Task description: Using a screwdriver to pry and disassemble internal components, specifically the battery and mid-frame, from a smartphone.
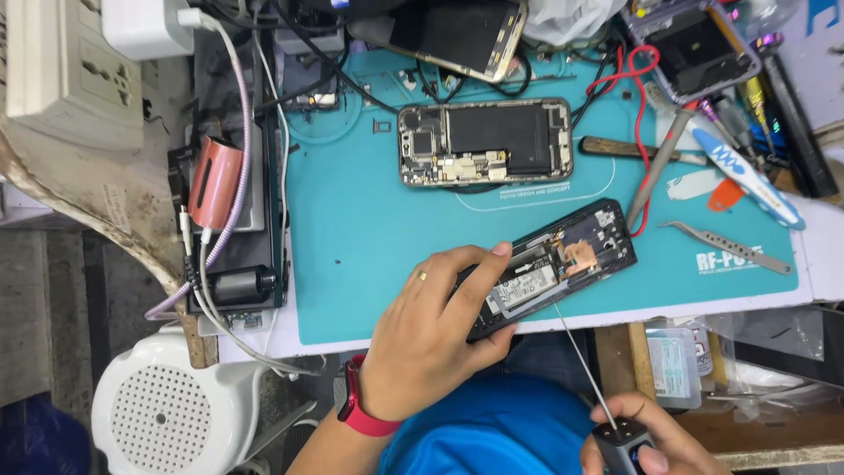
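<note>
A second opened phone lay at the centre of the teal mat, with a gold-edged phone beyond it. Tweezers and a red wire sat at the right, a wall socket at the left, a white fan below.

The opened black phone lies tilted at the near edge of my teal mat, its back off, showing a silver shield and a copper coil. The slim screwdriver has a thin metal shaft angled toward the phone's exposed inside.
</note>
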